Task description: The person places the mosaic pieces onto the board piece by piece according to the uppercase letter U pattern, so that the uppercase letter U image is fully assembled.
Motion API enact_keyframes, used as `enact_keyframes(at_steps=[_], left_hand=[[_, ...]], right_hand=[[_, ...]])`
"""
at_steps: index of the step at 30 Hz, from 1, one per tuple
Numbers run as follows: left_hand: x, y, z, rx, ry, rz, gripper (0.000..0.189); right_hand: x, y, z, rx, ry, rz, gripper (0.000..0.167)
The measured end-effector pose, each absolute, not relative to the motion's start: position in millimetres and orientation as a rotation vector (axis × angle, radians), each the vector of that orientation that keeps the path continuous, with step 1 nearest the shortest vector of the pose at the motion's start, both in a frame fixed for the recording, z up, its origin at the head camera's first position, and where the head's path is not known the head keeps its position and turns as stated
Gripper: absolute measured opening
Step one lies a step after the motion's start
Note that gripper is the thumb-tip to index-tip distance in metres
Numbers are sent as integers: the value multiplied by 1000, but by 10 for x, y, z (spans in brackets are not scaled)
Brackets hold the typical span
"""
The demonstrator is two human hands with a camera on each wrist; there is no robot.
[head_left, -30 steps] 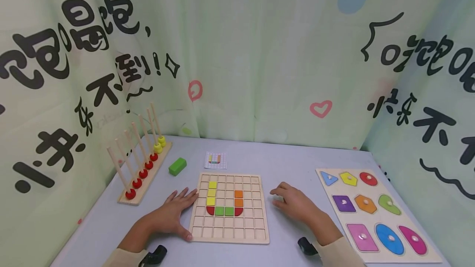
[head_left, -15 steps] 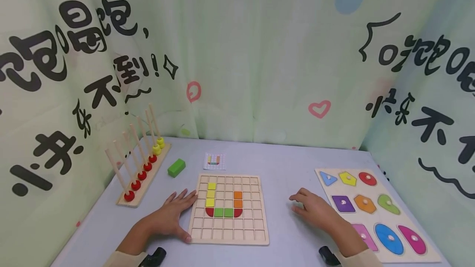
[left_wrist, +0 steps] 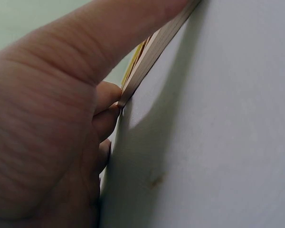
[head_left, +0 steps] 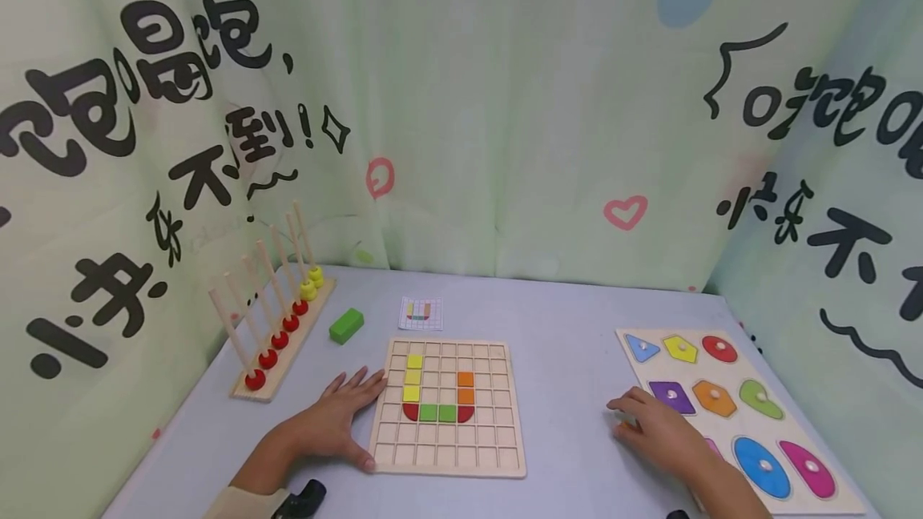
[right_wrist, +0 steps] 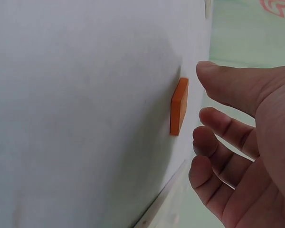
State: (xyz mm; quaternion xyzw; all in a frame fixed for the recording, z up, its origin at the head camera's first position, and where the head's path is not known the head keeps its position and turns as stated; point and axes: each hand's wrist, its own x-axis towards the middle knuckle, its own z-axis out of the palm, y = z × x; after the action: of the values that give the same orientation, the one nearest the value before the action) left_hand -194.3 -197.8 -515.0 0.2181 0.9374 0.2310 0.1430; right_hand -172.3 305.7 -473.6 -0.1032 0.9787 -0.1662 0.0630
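My left hand (head_left: 336,420) lies spread at the left edge of a wooden grid board (head_left: 447,455), its thumb at the front corner and its fingers at the side. On the board, yellow tiles (head_left: 412,376), green tiles (head_left: 429,412), orange tiles (head_left: 465,380) and red rounded tiles (head_left: 465,414) form a U shape. My right hand (head_left: 659,431) hovers by the left edge of a shape puzzle board (head_left: 728,415), fingers loosely bent with nothing between them. A loose orange tile (right_wrist: 179,107) lies on the table just below its fingertips, mostly hidden in the head view.
Behind the grid board lies a small pattern card (head_left: 421,314) showing a similar U. A green block (head_left: 347,326) stands to its left. Further left is a peg rack (head_left: 248,391) with tall pegs and red and yellow beads. A printed curtain (head_left: 497,142) encloses the table.
My right hand has moved right, from beside the grid board to the edge of the shape puzzle board. The left hand has stayed on the grid board's edge.
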Motion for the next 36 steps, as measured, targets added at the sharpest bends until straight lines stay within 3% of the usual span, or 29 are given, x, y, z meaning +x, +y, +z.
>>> enact_keyframes(at_steps=[15, 36], left_hand=[[-1936, -1966, -5129, 647, 2712, 684, 125], [-1950, -1972, -5160, 647, 2709, 664, 127]], right_hand=[[-1670, 3175, -4770, -197, 2890, -524, 43], [-1705, 3123, -4749, -164, 2870, -505, 38]])
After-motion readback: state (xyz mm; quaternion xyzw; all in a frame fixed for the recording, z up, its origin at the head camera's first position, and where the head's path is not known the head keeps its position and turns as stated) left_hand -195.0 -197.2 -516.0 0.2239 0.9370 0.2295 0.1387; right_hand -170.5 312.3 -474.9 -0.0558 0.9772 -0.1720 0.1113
